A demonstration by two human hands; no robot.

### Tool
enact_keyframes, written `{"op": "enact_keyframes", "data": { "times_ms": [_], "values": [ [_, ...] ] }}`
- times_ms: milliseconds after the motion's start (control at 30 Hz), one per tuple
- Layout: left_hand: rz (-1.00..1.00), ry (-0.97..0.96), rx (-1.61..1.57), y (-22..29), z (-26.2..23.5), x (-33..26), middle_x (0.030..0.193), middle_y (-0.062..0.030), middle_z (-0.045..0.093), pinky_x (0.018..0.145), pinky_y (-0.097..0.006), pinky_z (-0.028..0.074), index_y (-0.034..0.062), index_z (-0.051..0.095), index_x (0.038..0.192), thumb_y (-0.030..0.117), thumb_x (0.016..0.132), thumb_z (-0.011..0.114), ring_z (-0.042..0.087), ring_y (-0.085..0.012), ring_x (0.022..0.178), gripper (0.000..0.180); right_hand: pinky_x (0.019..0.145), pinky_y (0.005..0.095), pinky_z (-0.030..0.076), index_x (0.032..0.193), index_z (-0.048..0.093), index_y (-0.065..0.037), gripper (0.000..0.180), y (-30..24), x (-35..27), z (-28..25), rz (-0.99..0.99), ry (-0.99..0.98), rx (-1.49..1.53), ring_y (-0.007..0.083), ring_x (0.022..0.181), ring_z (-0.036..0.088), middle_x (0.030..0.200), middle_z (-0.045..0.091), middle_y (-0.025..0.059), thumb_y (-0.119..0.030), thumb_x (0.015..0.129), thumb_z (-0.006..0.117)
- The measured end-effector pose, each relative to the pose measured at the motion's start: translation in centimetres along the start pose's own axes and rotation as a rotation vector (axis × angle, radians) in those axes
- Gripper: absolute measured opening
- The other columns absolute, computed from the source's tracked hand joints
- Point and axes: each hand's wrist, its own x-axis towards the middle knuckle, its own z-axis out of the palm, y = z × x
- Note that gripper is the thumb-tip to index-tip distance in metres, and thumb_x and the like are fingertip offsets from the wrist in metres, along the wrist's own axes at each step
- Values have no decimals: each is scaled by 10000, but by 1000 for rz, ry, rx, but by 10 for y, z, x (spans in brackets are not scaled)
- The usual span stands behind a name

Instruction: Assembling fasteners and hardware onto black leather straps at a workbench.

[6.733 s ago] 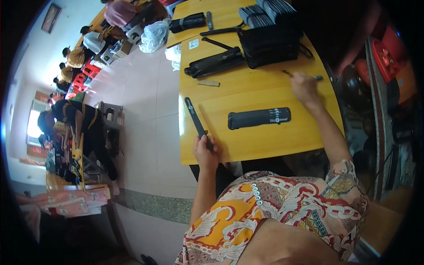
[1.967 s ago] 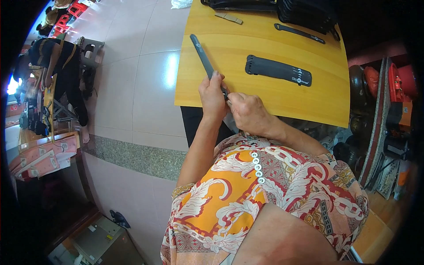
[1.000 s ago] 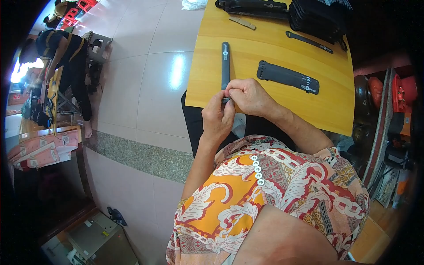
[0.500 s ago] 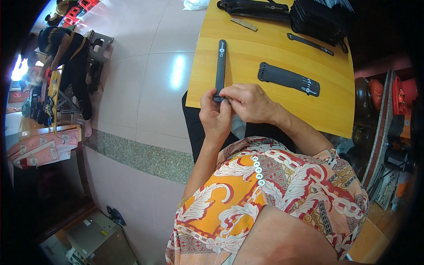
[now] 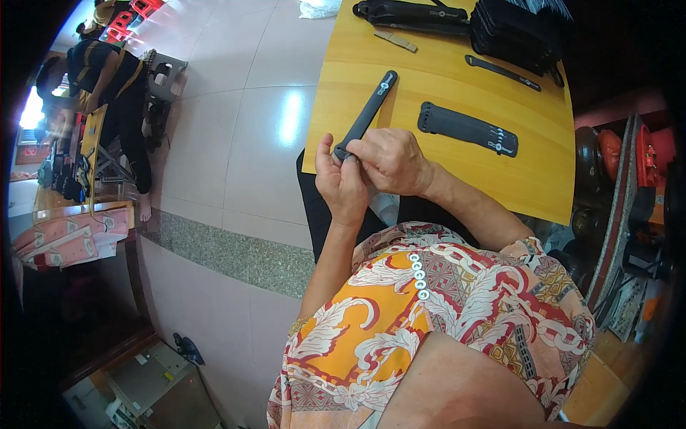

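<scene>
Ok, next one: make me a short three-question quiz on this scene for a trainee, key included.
1. True or false: only the left hand touches the black strap.
2. Multiple choice: which thing lying on the yellow table is nearest to the right hand?
A) the black stack at the far end
B) the wide dark piece
C) the long black bundle
3. Short answer: what colour is the small flat strip just in front of the long black bundle?

Key:
1. False; both hands have fingers on it.
2. B
3. Tan
</scene>
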Motion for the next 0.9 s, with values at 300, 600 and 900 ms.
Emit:
{"op": "enact_keyframes", "data": {
  "times_ms": [300, 600, 900],
  "values": [
    [-9, 96, -116, -5, 7, 3, 787, -64, 573, 497, -173, 384, -83, 315, 1278, -46, 814, 441, 477, -56, 564, 482, 473, 398, 422, 788, 556, -71, 94, 2, 13, 13, 154, 217, -224, 291, 549, 537, 615, 488, 105, -94, 697, 553],
    [-436, -49, -303, 1, -4, -6, 780, -130, 586, 561, -296, 512, -66, 408, 1187, -7, 798, 413, 583, -177, 568, 394, 632, 257, 468, 920, 619, 29, 147, 24, 27, -27, 506, 4, 340, 147, 706, 592, 770, 629, 99, -43, 828, 530],
    [-480, -256, -397, 13, -11, 24, 724, -83, 555, 483, -265, 437, 10, 511, 964, 47, 854, 451, 533, -143, 560, 131, 619, 372, 488, 875, 627, -16, 173, -10, 21, -43, 240, -289, 364, 335, 698, 614, 789, 624, 181, -84, 726, 570]
  ]
}}
